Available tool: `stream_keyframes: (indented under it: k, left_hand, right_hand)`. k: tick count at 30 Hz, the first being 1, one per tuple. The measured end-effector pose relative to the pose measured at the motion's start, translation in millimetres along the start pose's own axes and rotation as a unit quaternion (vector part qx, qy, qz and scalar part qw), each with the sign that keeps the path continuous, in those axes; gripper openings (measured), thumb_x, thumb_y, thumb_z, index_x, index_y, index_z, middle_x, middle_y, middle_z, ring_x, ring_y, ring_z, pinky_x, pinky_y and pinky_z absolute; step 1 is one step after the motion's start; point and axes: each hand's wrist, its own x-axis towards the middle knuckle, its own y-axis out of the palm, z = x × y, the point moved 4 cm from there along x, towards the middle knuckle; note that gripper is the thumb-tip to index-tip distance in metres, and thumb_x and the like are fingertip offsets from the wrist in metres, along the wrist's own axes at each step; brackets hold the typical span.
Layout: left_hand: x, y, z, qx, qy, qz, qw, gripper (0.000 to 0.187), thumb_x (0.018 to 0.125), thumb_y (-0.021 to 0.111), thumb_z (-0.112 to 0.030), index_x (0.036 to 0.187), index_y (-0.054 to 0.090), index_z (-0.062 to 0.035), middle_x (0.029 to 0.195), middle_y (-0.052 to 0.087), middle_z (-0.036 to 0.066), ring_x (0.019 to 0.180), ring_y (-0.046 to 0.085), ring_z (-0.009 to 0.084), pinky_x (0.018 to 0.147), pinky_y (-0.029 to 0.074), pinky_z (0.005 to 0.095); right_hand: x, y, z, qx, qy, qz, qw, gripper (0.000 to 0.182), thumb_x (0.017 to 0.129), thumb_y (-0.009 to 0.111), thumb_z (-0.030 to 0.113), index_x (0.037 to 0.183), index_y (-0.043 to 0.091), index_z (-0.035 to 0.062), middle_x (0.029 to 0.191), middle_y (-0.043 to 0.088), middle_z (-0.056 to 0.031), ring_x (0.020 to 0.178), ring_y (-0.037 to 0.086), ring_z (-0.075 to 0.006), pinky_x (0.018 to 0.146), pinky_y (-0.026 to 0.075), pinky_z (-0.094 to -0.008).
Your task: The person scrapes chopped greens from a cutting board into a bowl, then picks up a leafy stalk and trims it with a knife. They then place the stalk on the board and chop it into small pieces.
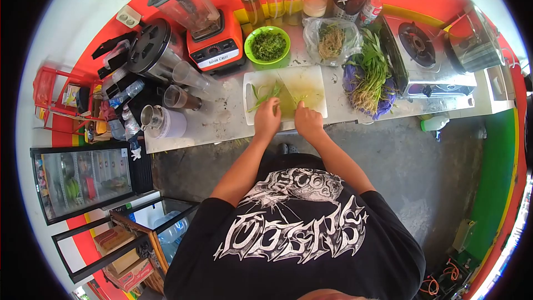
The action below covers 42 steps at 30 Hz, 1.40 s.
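Note:
A white cutting board (318, 80) lies on the counter in front of me, its middle stained yellow-green. My left hand (267, 116) is closed on leafy green stems (260, 94) at the board's left half. Beside it, my right hand (308, 120) is curled into a fist over the board's front edge. From this fist a thin, faint straight edge runs forward and left, looking like a knife blade; the handle is hidden in the fingers. Small green pieces (300, 99) lie near the right thumb. Just behind the board stands a lime-green bowl (267, 60) of chopped greens.
An orange blender (215, 50) stands back left, near clear cups (180, 99) and a jug (161, 121). To the right are a rooted bunch of greens (373, 78), a plastic bag (331, 41) of roots and a gas stove (427, 58). Pump bottles (273, 0) line the wall.

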Motion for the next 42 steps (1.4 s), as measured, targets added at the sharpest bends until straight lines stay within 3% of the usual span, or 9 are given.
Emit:
stream_keyframes:
  k: [4, 9, 15, 18, 23, 30, 37, 39, 42]
  left_hand:
    - [-4, -36, 27, 0.106, -0.003, -0.092, 0.990, 0.030, 0.080, 0.071, -0.004, 0.109, 0.065, -0.0078, 0.107, 0.065, 0.013, 0.103, 0.058, 0.0361, 0.092, 0.046, 0.0465]
    - [-13, -53, 60, 0.161, -0.061, -0.055, 0.984, 0.022, 0.081, 0.074, -0.007, 0.102, 0.068, -0.0082, 0.112, 0.063, 0.010, 0.106, 0.056, 0.0348, 0.093, 0.045, 0.0459]
    - [-10, -52, 62, 0.168, -0.059, -0.028, 0.984, 0.013, 0.084, 0.074, -0.009, 0.095, 0.068, -0.0061, 0.100, 0.066, 0.009, 0.099, 0.060, 0.0340, 0.089, 0.047, 0.0458]
    - [-8, -54, 68, 0.018, -0.119, -0.039, 0.992, 0.011, 0.086, 0.073, -0.008, 0.095, 0.067, -0.0054, 0.092, 0.069, 0.009, 0.089, 0.064, 0.0292, 0.082, 0.050, 0.0406]
    - [5, -71, 54, -0.196, -0.179, -0.107, 0.958, 0.006, 0.092, 0.069, -0.003, 0.097, 0.066, -0.0019, 0.092, 0.069, 0.004, 0.085, 0.061, 0.0106, 0.075, 0.048, 0.0267]
    - [43, -97, 26, -0.423, -0.117, -0.180, 0.880, 0.019, 0.091, 0.066, 0.005, 0.104, 0.055, -0.0032, 0.099, 0.061, 0.005, 0.092, 0.064, 0.0138, 0.084, 0.047, 0.0257]
    - [57, -122, -15, -0.331, -0.035, -0.190, 0.924, 0.022, 0.090, 0.065, 0.005, 0.108, 0.056, -0.0013, 0.100, 0.062, 0.007, 0.092, 0.065, 0.0152, 0.082, 0.049, 0.0285]
    - [56, -115, -29, -0.134, 0.006, -0.151, 0.979, 0.020, 0.088, 0.067, 0.003, 0.106, 0.060, -0.0008, 0.095, 0.067, 0.007, 0.088, 0.066, 0.0159, 0.081, 0.050, 0.0299]
    - [46, -81, -32, -0.100, 0.017, -0.082, 0.992, 0.015, 0.085, 0.068, 0.002, 0.099, 0.065, -0.0006, 0.090, 0.071, 0.011, 0.084, 0.068, 0.0192, 0.078, 0.052, 0.0333]
  right_hand:
    - [-11, -7, -9, 0.013, 0.020, 0.016, 1.000, 0.024, 0.096, 0.054, 0.017, 0.113, 0.052, 0.0005, 0.088, 0.072, -0.0203, 0.081, 0.073, -0.0380, 0.072, 0.058, -0.0499]
    - [-25, -4, -13, -0.054, -0.031, -0.155, 0.986, 0.048, 0.092, 0.055, 0.008, 0.139, 0.049, -0.0041, 0.108, 0.062, -0.0191, 0.074, 0.073, -0.0315, 0.066, 0.060, -0.0404]
    - [-33, 7, -9, -0.075, -0.029, -0.092, 0.993, 0.051, 0.089, 0.057, 0.007, 0.137, 0.050, -0.0098, 0.143, 0.052, -0.0275, 0.067, 0.073, -0.0288, 0.064, 0.061, -0.0382]
    - [-38, 10, -11, -0.068, -0.031, -0.046, 0.996, 0.057, 0.086, 0.060, 0.005, 0.138, 0.045, -0.0122, 0.155, 0.038, -0.0309, 0.072, 0.074, -0.0324, 0.067, 0.062, -0.0409]
    - [-43, 12, -12, -0.093, -0.038, -0.052, 0.994, 0.063, 0.084, 0.061, 0.007, 0.142, 0.043, -0.0119, 0.154, 0.037, -0.0329, 0.070, 0.074, -0.0302, 0.064, 0.061, -0.0386]
    - [-45, 7, -16, -0.062, -0.041, -0.052, 0.996, 0.060, 0.085, 0.059, 0.007, 0.140, 0.044, -0.0112, 0.155, 0.038, -0.0295, 0.071, 0.074, -0.0340, 0.064, 0.061, -0.0418]
    - [-42, -13, -31, 0.045, -0.008, -0.071, 0.996, 0.027, 0.089, 0.057, 0.007, 0.113, 0.057, -0.0061, 0.137, 0.055, -0.0271, 0.077, 0.073, -0.0391, 0.070, 0.060, -0.0473]
    - [-41, -17, -35, 0.112, 0.016, -0.067, 0.991, 0.019, 0.092, 0.058, 0.012, 0.104, 0.056, -0.0019, 0.118, 0.065, -0.0271, 0.079, 0.071, -0.0432, 0.070, 0.058, -0.0522]
    - [-44, -27, -36, 0.162, 0.039, -0.027, 0.986, 0.025, 0.095, 0.059, 0.020, 0.108, 0.054, -0.0014, 0.098, 0.069, -0.0292, 0.083, 0.068, -0.0497, 0.076, 0.054, -0.0578]
